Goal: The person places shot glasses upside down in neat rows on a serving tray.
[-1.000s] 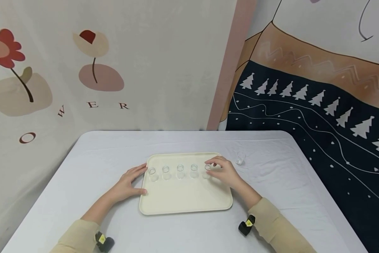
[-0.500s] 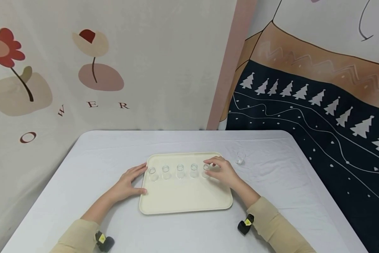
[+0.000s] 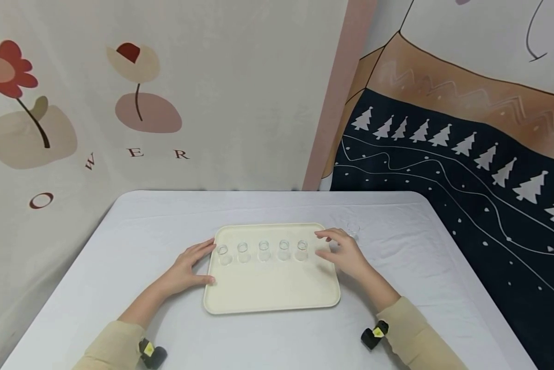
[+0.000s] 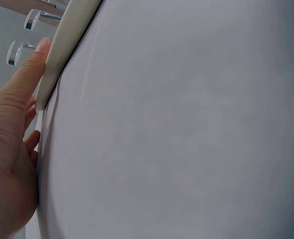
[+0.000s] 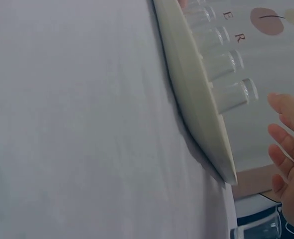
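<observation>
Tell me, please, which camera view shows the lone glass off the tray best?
The right wrist view: the glass stands near and sharp beside the right hand. The head view shows it faint beyond that hand's fingers, off the tray. The left wrist view misses it.

The right hand (image 3: 344, 254) hides most of the lone glass (image 3: 353, 229) beside the tray (image 3: 272, 300).

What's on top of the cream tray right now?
Five small clear glasses stand in a row across the cream tray. The right hand hovers over its right edge, covering that corner. A sixth glass sits off the tray, partly hidden behind the fingers.
</observation>
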Action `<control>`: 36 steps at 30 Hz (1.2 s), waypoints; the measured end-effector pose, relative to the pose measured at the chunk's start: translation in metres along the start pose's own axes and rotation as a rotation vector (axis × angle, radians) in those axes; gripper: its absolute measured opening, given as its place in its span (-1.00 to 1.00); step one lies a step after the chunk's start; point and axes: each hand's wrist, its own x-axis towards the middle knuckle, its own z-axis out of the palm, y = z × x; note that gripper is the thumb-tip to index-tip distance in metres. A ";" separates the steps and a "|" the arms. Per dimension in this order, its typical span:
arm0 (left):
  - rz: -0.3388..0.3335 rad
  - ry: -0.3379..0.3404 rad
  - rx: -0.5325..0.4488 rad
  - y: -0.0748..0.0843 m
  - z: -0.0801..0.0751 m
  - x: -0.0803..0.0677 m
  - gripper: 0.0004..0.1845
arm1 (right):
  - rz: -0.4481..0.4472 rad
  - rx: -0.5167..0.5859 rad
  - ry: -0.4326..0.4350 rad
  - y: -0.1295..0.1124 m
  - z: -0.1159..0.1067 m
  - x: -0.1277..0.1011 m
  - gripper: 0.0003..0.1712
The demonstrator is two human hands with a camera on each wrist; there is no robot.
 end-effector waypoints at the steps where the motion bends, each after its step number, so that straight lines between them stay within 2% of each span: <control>1: 0.001 0.001 0.000 0.000 0.000 0.000 0.06 | -0.002 0.000 0.009 0.000 -0.003 -0.001 -0.51; 18: 0.001 0.006 -0.024 0.000 0.001 -0.001 0.04 | 0.006 -0.028 0.141 0.009 -0.049 -0.012 -0.47; 27: 0.010 0.009 -0.017 0.001 0.000 -0.002 0.03 | 0.052 -0.073 0.166 0.020 -0.063 -0.012 -0.45; 36: -0.013 0.001 -0.011 0.001 0.000 0.000 0.04 | 0.110 -0.089 0.160 0.040 -0.070 -0.009 -0.45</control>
